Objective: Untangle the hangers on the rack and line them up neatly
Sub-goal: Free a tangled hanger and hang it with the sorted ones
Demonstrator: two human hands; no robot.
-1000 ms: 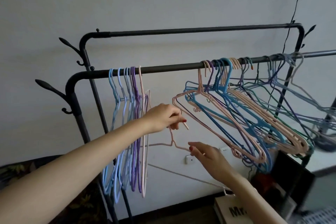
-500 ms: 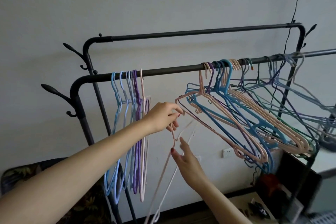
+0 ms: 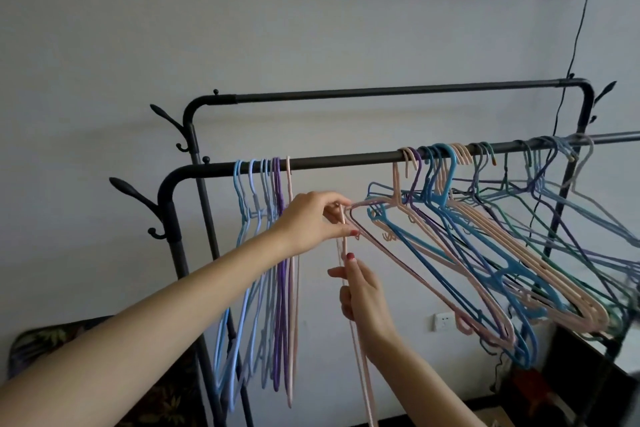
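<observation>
A black clothes rack has a front rail and a higher back rail. On the rail's left hang several blue, purple and pink hangers, straight and close together. On its right, a tangled bunch of pink, blue, purple and green hangers slants down to the right. Between the two groups I hold a loose pink hanger edge-on and nearly vertical, below the rail. My left hand pinches its top near the hook. My right hand grips its wires lower down.
The rack's left posts carry black coat hooks. A patterned chair back stands at lower left. A wall socket sits behind the tangle, dark furniture at lower right. A black cable runs down the wall from an air conditioner.
The pink hanger has turned from slanting to nearly vertical and come up higher. My right hand has closed round its wires. The camera has tilted upward.
</observation>
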